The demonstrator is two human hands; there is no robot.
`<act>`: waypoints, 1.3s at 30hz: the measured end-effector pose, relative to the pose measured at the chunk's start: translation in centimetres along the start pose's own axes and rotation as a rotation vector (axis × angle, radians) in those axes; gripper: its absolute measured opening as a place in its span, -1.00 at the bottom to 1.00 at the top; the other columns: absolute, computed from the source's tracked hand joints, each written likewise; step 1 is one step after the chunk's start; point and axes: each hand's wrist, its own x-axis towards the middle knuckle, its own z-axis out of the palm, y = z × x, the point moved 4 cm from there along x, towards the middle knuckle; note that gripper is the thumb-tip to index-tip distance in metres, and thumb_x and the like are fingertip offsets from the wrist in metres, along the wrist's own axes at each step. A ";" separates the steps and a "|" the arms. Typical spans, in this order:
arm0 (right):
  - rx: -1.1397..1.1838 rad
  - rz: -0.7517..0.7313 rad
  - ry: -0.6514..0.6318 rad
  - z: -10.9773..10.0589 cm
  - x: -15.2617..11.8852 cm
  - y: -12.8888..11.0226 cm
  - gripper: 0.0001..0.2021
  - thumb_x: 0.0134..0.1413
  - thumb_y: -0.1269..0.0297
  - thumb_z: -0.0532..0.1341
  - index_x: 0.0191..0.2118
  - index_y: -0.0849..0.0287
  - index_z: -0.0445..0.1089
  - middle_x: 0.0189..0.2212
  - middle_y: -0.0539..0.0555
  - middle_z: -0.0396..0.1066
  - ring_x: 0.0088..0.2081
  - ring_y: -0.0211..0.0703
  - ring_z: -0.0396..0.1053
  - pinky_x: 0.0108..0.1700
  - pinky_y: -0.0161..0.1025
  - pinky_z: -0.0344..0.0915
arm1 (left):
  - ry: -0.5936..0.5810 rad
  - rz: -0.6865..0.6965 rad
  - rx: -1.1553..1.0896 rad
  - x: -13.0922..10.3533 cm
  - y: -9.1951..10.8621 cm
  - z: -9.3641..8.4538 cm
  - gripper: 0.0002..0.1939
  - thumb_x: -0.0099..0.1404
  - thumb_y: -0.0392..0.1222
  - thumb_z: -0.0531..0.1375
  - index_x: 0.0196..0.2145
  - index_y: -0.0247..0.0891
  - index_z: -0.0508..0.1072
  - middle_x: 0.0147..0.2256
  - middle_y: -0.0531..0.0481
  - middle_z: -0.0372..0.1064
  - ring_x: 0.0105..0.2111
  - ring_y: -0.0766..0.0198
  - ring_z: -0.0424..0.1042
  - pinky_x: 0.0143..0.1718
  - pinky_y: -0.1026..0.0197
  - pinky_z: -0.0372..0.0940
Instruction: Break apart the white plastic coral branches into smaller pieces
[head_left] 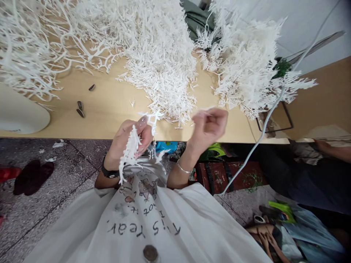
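My left hand (131, 138), with a dark wristband, is closed on a white branching plastic stem (153, 126). The stem's forked twigs stick out past the fingers, and a denser bunch of white sprigs (130, 151) hangs over the palm side towards the wrist. To the right, just above the table's front edge, my right hand (210, 126) is pinched, with a bracelet on its wrist. A thin white sprig (207, 109) shows at its fingertips, partly hidden and slightly blurred. Between and beyond the hands lies a large heap of small white sprigs (164, 80).
Bare branching white stems (24, 54) pile up at the left, near a white rounded container (22, 113). Dark seeds (80, 109) lie on the table (109, 95). Another white sprig pile (241, 65) stands right, by a pale cable (255, 149). A person sits at the lower right.
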 end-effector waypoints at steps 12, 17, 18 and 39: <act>-0.002 0.105 -0.521 2.4 -3.2 -1.3 -0.74 0.24 0.16 0.06 -0.32 0.10 0.45 -0.32 0.05 0.44 -0.18 -0.21 0.38 -0.07 -0.16 0.28 | -0.126 0.010 0.031 0.3 0.1 1.2 -0.60 0.40 0.00 0.01 -0.47 -0.31 0.38 -0.64 0.10 0.22 -0.68 0.46 0.16 -0.65 0.35 0.06; 0.045 0.117 -0.623 1.9 -4.1 -1.8 -0.91 0.10 0.27 0.23 -0.28 0.06 0.47 -0.38 -0.01 0.46 -0.33 -0.26 0.38 -0.26 -0.23 0.30 | -0.204 0.073 0.238 -0.1 0.8 1.4 -0.56 0.42 0.00 -0.05 -0.48 -0.30 0.36 -0.66 0.09 0.23 -0.67 0.43 0.17 -0.62 0.32 0.06; 0.024 0.123 -0.610 1.8 -4.1 -1.7 -0.93 0.08 0.30 0.24 -0.31 0.06 0.48 -0.40 -0.02 0.46 -0.34 -0.25 0.38 -0.27 -0.23 0.30 | -0.187 0.076 0.282 -0.1 0.9 1.4 -0.55 0.43 -0.01 -0.06 -0.51 -0.30 0.36 -0.68 0.09 0.21 -0.69 0.43 0.14 -0.64 0.32 0.04; 0.106 0.442 -0.865 2.5 -6.4 -2.0 -0.73 0.05 0.15 0.25 -0.50 0.16 0.21 -0.62 -0.12 0.12 -0.57 -0.39 0.06 -0.50 -0.37 0.07 | 0.229 0.135 0.438 0.0 1.0 1.3 -0.49 0.34 -0.11 0.09 -0.69 -0.29 0.02 -0.68 0.14 -0.22 -0.65 0.48 -0.16 -0.64 0.27 -0.22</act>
